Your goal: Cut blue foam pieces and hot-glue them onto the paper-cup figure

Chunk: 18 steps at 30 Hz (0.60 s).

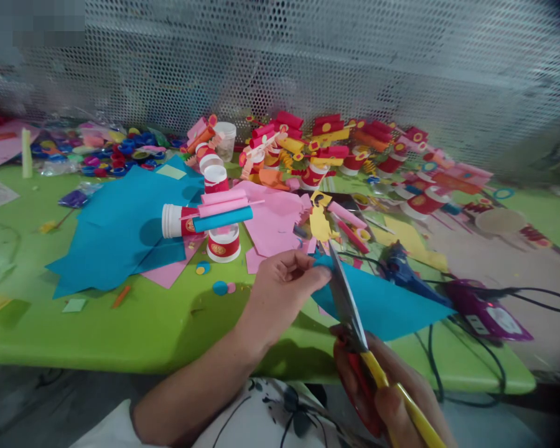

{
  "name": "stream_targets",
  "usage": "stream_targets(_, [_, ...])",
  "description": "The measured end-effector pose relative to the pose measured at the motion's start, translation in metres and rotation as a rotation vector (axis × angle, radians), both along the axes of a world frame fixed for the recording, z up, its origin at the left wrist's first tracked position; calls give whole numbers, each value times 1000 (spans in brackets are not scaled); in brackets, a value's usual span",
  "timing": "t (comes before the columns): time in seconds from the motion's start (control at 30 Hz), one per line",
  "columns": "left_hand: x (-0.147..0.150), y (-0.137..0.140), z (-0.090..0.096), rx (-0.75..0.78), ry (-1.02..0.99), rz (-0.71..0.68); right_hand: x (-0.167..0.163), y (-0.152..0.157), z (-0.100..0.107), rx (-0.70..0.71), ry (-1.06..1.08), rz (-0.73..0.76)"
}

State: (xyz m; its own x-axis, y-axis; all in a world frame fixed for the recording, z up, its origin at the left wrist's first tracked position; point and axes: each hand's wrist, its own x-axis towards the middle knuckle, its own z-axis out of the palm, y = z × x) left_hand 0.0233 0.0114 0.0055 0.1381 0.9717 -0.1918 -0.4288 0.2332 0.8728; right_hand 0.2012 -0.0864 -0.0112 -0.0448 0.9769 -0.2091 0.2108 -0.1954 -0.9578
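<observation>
My left hand (275, 295) pinches the upper left end of a blue paper piece (382, 302) between thumb and fingers. My right hand (415, 389) is wrapped round scissors (348, 298) with yellow and red handles. Their blades point away from me and lie against the blue paper, close to my left thumb. How far the blades are parted is unclear. Just beyond the tips is a cut yellow paper piece (320, 221). Left of my left hand, a red and white paper cup (224, 244) stands near another cup lying on its side, with pink and blue paper rolls (223, 218) beside it.
Large blue sheets (121, 230) and pink paper (273, 214) cover part of the green table (135, 339). A blue glue gun (406, 270), a purple power strip (488, 311) and black cables lie at right. Several decorated cups line the back, before a perforated metal panel (280, 56).
</observation>
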Motion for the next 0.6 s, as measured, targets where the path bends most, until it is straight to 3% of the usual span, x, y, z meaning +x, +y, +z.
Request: stream_targets(0.6, [1,0,4,-23,30,14,0,0,4,25,-51,20])
